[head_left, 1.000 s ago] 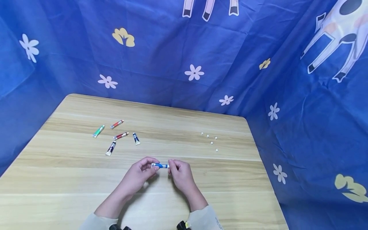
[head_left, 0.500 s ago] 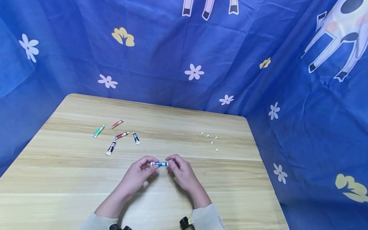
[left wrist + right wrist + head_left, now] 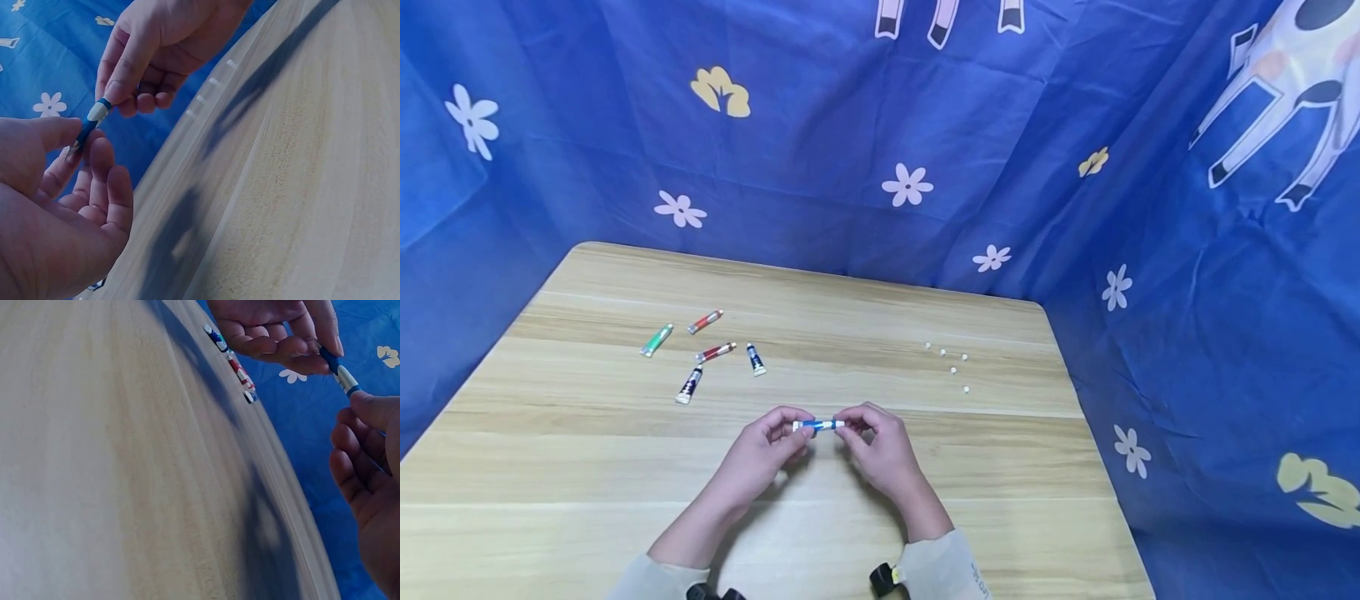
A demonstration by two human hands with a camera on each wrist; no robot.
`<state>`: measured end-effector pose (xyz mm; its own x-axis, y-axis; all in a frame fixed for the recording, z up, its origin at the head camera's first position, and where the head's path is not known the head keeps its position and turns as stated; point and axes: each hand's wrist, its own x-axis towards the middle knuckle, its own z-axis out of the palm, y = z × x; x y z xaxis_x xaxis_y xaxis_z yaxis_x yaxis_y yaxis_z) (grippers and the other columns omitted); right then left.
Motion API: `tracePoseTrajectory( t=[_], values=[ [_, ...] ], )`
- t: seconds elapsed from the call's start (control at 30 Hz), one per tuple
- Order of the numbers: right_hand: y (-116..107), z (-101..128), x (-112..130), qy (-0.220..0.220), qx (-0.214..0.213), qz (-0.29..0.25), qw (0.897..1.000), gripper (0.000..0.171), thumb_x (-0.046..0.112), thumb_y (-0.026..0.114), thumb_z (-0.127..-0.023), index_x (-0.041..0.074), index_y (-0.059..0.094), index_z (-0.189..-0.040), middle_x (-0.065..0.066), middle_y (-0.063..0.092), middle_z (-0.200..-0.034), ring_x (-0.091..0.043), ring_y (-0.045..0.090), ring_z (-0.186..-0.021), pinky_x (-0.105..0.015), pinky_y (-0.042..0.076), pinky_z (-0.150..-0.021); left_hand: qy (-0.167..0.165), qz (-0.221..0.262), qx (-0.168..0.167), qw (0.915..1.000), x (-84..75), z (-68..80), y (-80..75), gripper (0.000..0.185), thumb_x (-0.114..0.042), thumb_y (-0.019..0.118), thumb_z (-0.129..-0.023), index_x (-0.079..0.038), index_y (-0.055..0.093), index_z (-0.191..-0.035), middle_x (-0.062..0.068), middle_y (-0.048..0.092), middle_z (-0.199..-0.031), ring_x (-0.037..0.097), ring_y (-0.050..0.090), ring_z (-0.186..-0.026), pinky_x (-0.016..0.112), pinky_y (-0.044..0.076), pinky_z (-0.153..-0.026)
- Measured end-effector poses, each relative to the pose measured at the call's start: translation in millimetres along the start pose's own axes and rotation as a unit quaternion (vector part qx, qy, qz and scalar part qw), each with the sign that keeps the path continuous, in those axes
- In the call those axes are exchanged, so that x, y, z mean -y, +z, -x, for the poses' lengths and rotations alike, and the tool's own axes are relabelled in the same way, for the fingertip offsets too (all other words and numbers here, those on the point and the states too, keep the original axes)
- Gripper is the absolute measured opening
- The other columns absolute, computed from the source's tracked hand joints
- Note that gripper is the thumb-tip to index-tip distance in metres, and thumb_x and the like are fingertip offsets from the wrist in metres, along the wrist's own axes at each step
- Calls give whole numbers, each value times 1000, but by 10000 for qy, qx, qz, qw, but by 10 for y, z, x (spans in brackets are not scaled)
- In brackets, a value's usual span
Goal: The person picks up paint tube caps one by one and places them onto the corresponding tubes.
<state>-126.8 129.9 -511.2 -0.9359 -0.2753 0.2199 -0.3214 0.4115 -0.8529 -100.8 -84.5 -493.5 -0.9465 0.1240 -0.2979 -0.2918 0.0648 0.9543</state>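
Level above the wooden table [image 3: 1037, 492], a small blue tube [image 3: 818, 425] lies crosswise between the person's 2 hands, both of them gripping it. The left hand [image 3: 765, 442] pinches it near its flat pale end between thumb and fingers, while the right hand [image 3: 885, 450] pinches its other end, where a white tip shows; whether that tip is a cap, I cannot tell. Farther back, on the left of the table, lie 5 more tubes: a green tube [image 3: 657, 341], an orange-red tube [image 3: 706, 322], a dark red tube [image 3: 716, 352], a navy tube [image 3: 756, 360] and a dark purple tube [image 3: 688, 386], whose upper end is just beside the lower end of the dark red one. On the right side sit 5 small white pieces [image 3: 953, 370], loosely scattered and apart from each other. Pale sleeves [image 3: 936, 567] cover the forearms, and behind the table hangs a blue cloth [image 3: 820, 158] printed with white flowers [image 3: 907, 185] and yellow shapes [image 3: 721, 92].
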Motion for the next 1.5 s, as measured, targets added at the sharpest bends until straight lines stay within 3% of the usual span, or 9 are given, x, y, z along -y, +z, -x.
tracePoseTrajectory(
  t=[0.23, 0.5, 0.77, 0.93, 1.0, 1.1, 1.23, 1.33, 1.5],
  values=[
    [-3, -14, -29, 165, 327, 182, 9992, 14, 21, 68, -108, 10, 76, -111, -4, 79, -99, -4, 67, -88, -22, 60, -82, 138, 69, 13, 9999, -4, -33, -9, 36, -19, 75, -103, -2, 66, -133, 4, 69, -99, 16, 68, -91, 27, 60, -85],
    [25, 13, -38, 312, 591, 98, 9977, 36, 29, 44, -118, 11, 65, -95, -8, 73, -88, -8, 63, -81, -24, 55, -80, 257, -253, -143, 9992, -3, -25, 8, 36, -21, 82, -97, -6, 74, -129, -4, 57, -89, 9, 54, -76, 24, 50, -64],
    [4, 5, -28, 467, 623, -350, 9963, 43, 28, 44, -118, 4, 60, -86, -24, 67, -80, -39, 61, -74, -20, 48, -71, 399, -799, -271, 9956, -21, -27, 29, 32, -18, 87, -91, -12, 80, -121, 0, 64, -87, 11, 56, -75, 23, 45, -60],
    [-5, 0, -44, 406, 592, -395, 9966, 42, 26, 46, -117, 4, 58, -84, -27, 65, -78, -34, 59, -70, -20, 47, -70, 679, -1291, -317, 9888, -26, -18, 48, 29, -16, 87, -91, -14, 81, -119, 3, 72, -89, 9, 65, -78, 23, 51, -65],
    [1, 5, -57, 458, 583, -363, 9966, 42, 27, 46, -117, 4, 59, -84, -26, 66, -79, -24, 58, -68, -20, 47, -69, 863, -1626, -317, 9824, -24, -18, 48, 27, -17, 86, -93, -15, 80, -118, 1, 71, -89, 8, 66, -80, 23, 53, -69],
    [20, 18, -85, 557, 607, -229, 9963, 43, 30, 46, -118, 5, 61, -86, -21, 68, -80, -7, 53, -68, -20, 47, -69, 1215, -2306, -307, 9650, -26, -39, 33, 23, -17, 85, -94, -17, 79, -116, -3, 67, -84, 6, 61, -76, 21, 51, -69],
    [50, 35, -127, 472, 639, 197, 9966, 41, 32, 46, -117, 10, 62, -87, -11, 68, -79, 0, 49, -69, -20, 47, -68, 1703, -3314, -231, 9277, -74, -73, -12, 21, -18, 84, -95, -19, 77, -116, -7, 62, -79, 7, 53, -71, 25, 47, -67],
    [65, 48, -151, 322, 633, 509, 9962, 39, 33, 47, -117, 14, 62, -86, -4, 66, -78, 1, 49, -70, -20, 47, -69, 1940, -3889, -147, 9005, -137, -78, -46, 25, -20, 83, -96, -18, 76, -119, -9, 70, -85, 5, 59, -76, 32, 54, -74],
    [66, 59, -147, 206, 617, 639, 9958, 38, 32, 47, -117, 15, 63, -87, 1, 63, -78, 1, 49, -70, -19, 47, -68, 1934, -4298, 60, 8819, -212, -83, -65, 22, -20, 81, -97, -17, 76, -118, -10, 69, -83, 5, 57, -72, 30, 51, -70]
  ],
)
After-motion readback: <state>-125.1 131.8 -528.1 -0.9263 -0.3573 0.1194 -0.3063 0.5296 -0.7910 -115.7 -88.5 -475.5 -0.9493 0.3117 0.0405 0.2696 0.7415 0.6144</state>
